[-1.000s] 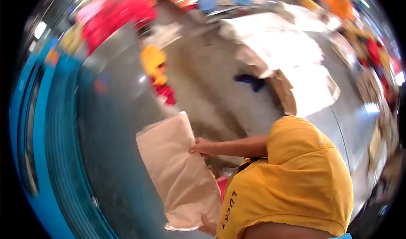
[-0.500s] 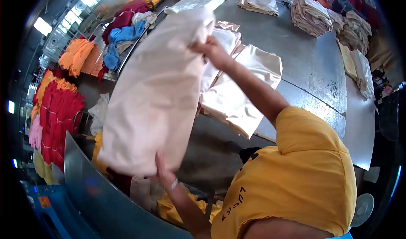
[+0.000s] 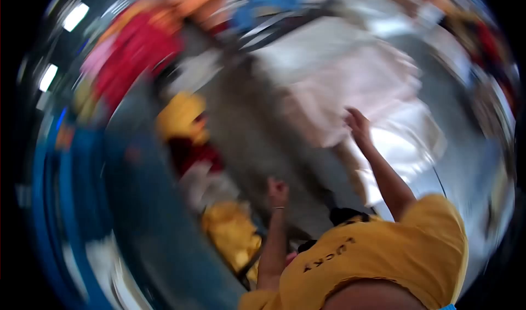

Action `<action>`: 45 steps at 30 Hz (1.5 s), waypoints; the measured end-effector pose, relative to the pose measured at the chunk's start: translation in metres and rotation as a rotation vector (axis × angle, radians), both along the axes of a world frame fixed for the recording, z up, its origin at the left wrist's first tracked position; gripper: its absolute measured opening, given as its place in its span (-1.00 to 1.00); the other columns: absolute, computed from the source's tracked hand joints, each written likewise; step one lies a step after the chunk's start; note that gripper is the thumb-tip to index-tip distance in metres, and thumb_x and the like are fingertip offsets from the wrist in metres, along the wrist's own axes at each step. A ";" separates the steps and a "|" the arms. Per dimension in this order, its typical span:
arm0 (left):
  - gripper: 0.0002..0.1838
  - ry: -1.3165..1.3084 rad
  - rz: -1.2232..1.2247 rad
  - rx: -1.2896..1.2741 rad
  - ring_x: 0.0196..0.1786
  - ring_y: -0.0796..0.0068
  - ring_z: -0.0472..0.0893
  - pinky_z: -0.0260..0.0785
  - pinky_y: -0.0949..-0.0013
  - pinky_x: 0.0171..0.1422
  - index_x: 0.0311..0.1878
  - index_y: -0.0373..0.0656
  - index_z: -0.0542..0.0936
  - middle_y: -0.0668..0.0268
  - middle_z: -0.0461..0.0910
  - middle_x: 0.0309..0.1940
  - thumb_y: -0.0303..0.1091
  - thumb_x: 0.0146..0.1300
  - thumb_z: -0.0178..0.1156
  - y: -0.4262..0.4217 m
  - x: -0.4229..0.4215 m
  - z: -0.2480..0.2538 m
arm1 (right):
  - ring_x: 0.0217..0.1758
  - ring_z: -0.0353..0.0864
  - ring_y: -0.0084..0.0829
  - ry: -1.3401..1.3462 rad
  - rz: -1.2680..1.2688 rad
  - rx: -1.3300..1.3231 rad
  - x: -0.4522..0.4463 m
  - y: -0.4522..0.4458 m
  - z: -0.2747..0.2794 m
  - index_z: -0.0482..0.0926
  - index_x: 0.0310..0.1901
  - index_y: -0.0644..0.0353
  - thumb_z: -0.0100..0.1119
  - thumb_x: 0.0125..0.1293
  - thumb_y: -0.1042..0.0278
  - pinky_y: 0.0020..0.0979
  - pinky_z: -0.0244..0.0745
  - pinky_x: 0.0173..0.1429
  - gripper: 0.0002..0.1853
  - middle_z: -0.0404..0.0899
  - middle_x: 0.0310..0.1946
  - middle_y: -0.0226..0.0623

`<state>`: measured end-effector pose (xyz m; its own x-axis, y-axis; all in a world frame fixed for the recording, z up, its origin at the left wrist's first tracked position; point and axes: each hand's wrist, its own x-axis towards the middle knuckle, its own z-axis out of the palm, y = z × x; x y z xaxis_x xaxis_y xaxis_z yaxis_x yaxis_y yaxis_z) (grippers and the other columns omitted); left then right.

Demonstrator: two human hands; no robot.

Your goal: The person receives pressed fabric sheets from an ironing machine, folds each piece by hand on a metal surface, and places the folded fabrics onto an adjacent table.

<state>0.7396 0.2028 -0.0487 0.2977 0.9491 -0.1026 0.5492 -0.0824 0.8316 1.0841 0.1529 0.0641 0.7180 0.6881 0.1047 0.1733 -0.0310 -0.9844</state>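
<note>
My right hand [image 3: 359, 128] is over the front part of a pale pink folded cloth [image 3: 350, 80] lying on the stack on the metal table. Its fingers look partly stretched, and no cloth appears gripped in them. Lower left, my left hand [image 3: 278, 191] hangs in the air over the dark floor, apart from the cloth. Its fingers are curled in, with nothing visible in them. Beside and under the pink piece lie shiny white cloths [image 3: 411, 140]. Motion blur smears the cloth edges.
A curved metal panel [image 3: 148, 184] stands at left, next to blue equipment [image 3: 71, 200]. Yellow cloth [image 3: 233, 233] and dark red cloth [image 3: 192, 154] lie low between panel and table. A bundle of red cloth [image 3: 137, 52] is at upper left.
The pale pink cloth, held up between both hands before, now lies on the table stack. Both hands have come away from it, and the view has swung left.
</note>
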 end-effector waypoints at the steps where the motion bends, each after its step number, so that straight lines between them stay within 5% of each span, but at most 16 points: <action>1: -0.41 -0.204 0.116 0.039 -0.31 0.52 0.50 0.42 0.43 -0.13 0.19 -0.19 0.29 0.30 0.52 -0.34 -0.34 0.07 0.21 -0.021 -0.036 -0.013 | -0.48 0.46 -0.58 0.004 0.199 0.132 -0.053 0.015 0.000 0.43 0.02 0.23 -0.06 0.32 0.32 -0.54 0.38 -0.41 -0.71 0.53 -0.46 -0.36; 8: -0.64 -0.267 0.931 0.265 -0.27 0.64 0.52 0.40 0.53 -0.16 0.08 -0.18 0.43 0.34 0.59 -0.29 -0.39 0.20 0.12 -0.132 -0.251 0.098 | -0.34 0.49 -0.58 0.252 1.456 0.022 -0.413 0.043 -0.013 0.45 -0.03 0.24 -0.02 0.33 0.33 -0.51 0.43 -0.27 -0.75 0.52 -0.35 -0.38; 10: -0.69 -0.284 1.173 0.441 -0.34 0.70 0.51 0.39 0.59 -0.20 0.02 -0.13 0.51 0.39 0.59 -0.34 -0.45 0.17 0.15 -0.169 -0.316 0.109 | -0.24 0.53 -0.45 -0.081 1.590 0.102 -0.498 0.033 0.009 0.45 -0.07 0.25 0.04 0.26 0.40 -0.47 0.45 -0.22 -0.77 0.52 -0.27 -0.28; 12: -0.69 -0.565 1.442 0.506 -0.39 0.73 0.49 0.37 0.60 -0.28 -0.02 -0.08 0.54 0.43 0.59 -0.38 -0.49 0.14 0.17 -0.206 -0.388 0.102 | -0.16 0.53 -0.34 -0.368 1.655 0.214 -0.573 0.027 0.024 0.45 -0.09 0.24 0.08 0.20 0.44 -0.43 0.44 -0.16 -0.76 0.51 -0.23 -0.23; 14: -0.73 0.002 1.563 0.474 -0.45 0.66 0.49 0.36 0.55 -0.34 -0.06 -0.05 0.56 0.40 0.59 -0.42 -0.47 0.14 0.17 -0.262 -0.470 0.086 | -0.08 0.49 -0.23 -0.598 1.684 0.332 -0.649 0.014 0.020 0.45 -0.09 0.22 0.09 0.16 0.46 -0.37 0.40 -0.08 -0.75 0.51 -0.22 -0.22; 22: -0.73 0.438 1.695 0.459 -0.39 0.32 0.54 0.41 0.35 -0.33 -0.14 -0.06 0.54 0.23 0.57 -0.39 -0.52 0.04 0.12 -0.326 -0.720 0.079 | 0.11 0.31 -0.19 -0.932 1.520 0.543 -0.802 0.001 0.013 0.41 -0.08 0.14 0.11 0.11 0.44 -0.18 0.18 0.08 -0.71 0.38 -0.03 -0.26; 27: -0.49 0.923 1.645 0.324 0.05 0.01 0.37 0.22 0.01 0.11 0.00 -0.07 0.45 0.14 0.43 -0.03 -0.53 -0.15 0.15 -0.302 -0.859 0.103 | 0.10 0.33 -0.23 -1.009 1.526 0.481 -0.817 0.004 0.014 0.42 -0.10 0.12 0.10 0.11 0.45 -0.21 0.18 0.07 -0.72 0.38 -0.03 -0.30; 29: -0.51 1.126 1.656 0.370 0.01 0.07 0.38 0.24 0.07 0.06 0.00 0.01 0.44 0.17 0.42 -0.05 -0.49 -0.12 0.13 -0.291 -0.903 0.101 | 0.09 0.33 -0.24 -1.024 1.536 0.446 -0.822 0.002 0.012 0.43 -0.10 0.11 0.09 0.11 0.45 -0.22 0.18 0.07 -0.73 0.38 -0.03 -0.30; 31: -0.61 0.915 1.684 0.211 -0.10 0.15 0.44 0.31 0.12 -0.05 -0.12 0.04 0.49 0.21 0.47 -0.20 -0.51 -0.10 0.11 -0.283 -0.937 0.085 | 0.09 0.34 -0.24 -1.023 1.543 0.428 -0.828 0.007 0.009 0.44 -0.10 0.11 0.08 0.11 0.46 -0.22 0.18 0.07 -0.73 0.39 -0.02 -0.31; 35: -0.79 0.740 1.471 0.593 -0.35 0.05 0.54 0.42 0.08 -0.29 -0.24 -0.08 0.55 0.11 0.53 -0.42 -0.47 0.00 0.07 -0.230 -0.879 0.076 | 0.08 0.34 -0.24 -1.023 1.554 0.426 -0.823 0.004 0.009 0.44 -0.10 0.10 0.07 0.13 0.46 -0.21 0.17 0.07 -0.74 0.39 -0.02 -0.31; 37: -0.70 0.477 1.382 0.359 -0.46 -0.01 0.53 0.41 0.09 -0.38 -0.11 -0.11 0.53 0.03 0.54 -0.48 -0.40 0.03 0.10 -0.208 -0.791 0.079 | 0.09 0.33 -0.24 -1.016 1.542 0.440 -0.819 0.005 0.009 0.44 -0.09 0.10 0.07 0.14 0.46 -0.21 0.16 0.07 -0.74 0.39 -0.01 -0.30; 38: -0.69 0.442 1.302 0.679 -0.48 0.02 0.53 0.40 0.12 -0.42 -0.10 -0.10 0.53 0.04 0.55 -0.49 -0.40 0.03 0.12 -0.198 -0.742 0.071 | 0.04 0.37 -0.17 -1.010 1.548 0.451 -0.816 0.007 0.008 0.43 -0.07 0.12 0.01 0.22 0.41 -0.21 0.21 0.04 -0.77 0.39 -0.02 -0.26; 40: -0.73 0.497 1.145 0.789 -0.35 0.14 0.56 0.43 0.15 -0.30 -0.13 -0.08 0.55 0.15 0.58 -0.41 -0.43 0.04 0.11 -0.200 -0.634 0.070 | 0.00 0.41 -0.22 -0.687 1.574 0.228 -0.807 0.015 -0.005 0.42 -0.05 0.12 -0.02 0.27 0.32 -0.26 0.28 0.00 -0.77 0.41 -0.05 -0.27; 42: -0.66 0.189 0.698 0.323 -0.26 0.10 0.55 0.42 0.21 -0.18 -0.11 -0.10 0.54 0.11 0.55 -0.31 -0.51 -0.03 0.09 -0.230 -0.563 0.082 | -0.06 0.46 -0.30 -0.009 1.445 -0.099 -0.810 0.030 -0.001 0.41 -0.03 0.12 -0.03 0.31 0.19 -0.33 0.35 -0.05 -0.72 0.45 -0.10 -0.30; 43: -0.64 0.155 0.770 0.420 -0.20 0.11 0.54 0.40 0.24 -0.11 -0.08 -0.13 0.53 0.10 0.54 -0.26 -0.54 -0.02 0.07 -0.250 -0.536 0.103 | -0.10 0.49 -0.36 0.484 1.251 -0.311 -0.811 0.042 0.006 0.40 -0.01 0.12 -0.03 0.31 0.09 -0.38 0.39 -0.07 -0.67 0.47 -0.13 -0.31; 45: -0.58 -0.078 0.899 0.379 -0.03 0.20 0.50 0.34 0.30 0.07 0.02 -0.19 0.49 0.11 0.52 -0.13 -0.61 0.01 0.03 -0.314 -0.504 0.103 | -0.14 0.49 -0.47 0.627 1.400 -0.386 -0.800 0.083 -0.003 0.39 0.01 0.16 0.02 0.27 -0.02 -0.42 0.41 -0.06 -0.55 0.49 -0.16 -0.34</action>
<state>0.2355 -0.1114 0.0545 -0.5600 0.7914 0.2452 0.4822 0.0707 0.8732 0.2844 0.2355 0.0611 -0.6222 0.7297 -0.2834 -0.1364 -0.4576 -0.8786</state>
